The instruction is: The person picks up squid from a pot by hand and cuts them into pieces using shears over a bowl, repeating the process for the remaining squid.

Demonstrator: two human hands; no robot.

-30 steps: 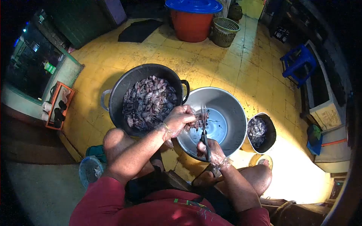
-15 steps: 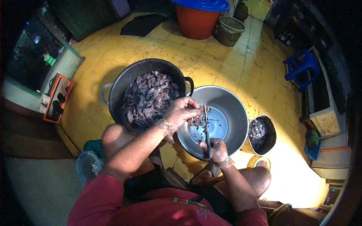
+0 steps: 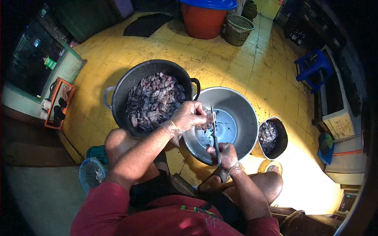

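My left hand (image 3: 189, 117), in a thin clear plastic glove, pinches a small squid (image 3: 209, 117) over the grey metal basin (image 3: 246, 114). Gloved the same way, my right hand (image 3: 225, 156) grips a pair of scissors (image 3: 215, 135) by the handle, at the basin's near rim. The blades point away from me and reach up beside the left fingertips, overlapping the squid. Dark scraps and a little liquid lie in the basin below. Left of it stands a large dark pot (image 3: 122, 94) heaped with squid (image 3: 155, 100).
Right of the basin, a smaller container (image 3: 281, 143) holds more squid. A blue basket (image 3: 87, 173) sits by my left knee. Farther off are a red tub (image 3: 204, 23) with a blue lid, a woven basket (image 3: 238, 31) and a blue stool (image 3: 313, 70) on the yellow tiled floor (image 3: 220, 63).
The view has shifted slightly. Both hands remain over the basin, with the scissor blades still at the left fingertips and only small finger movements.
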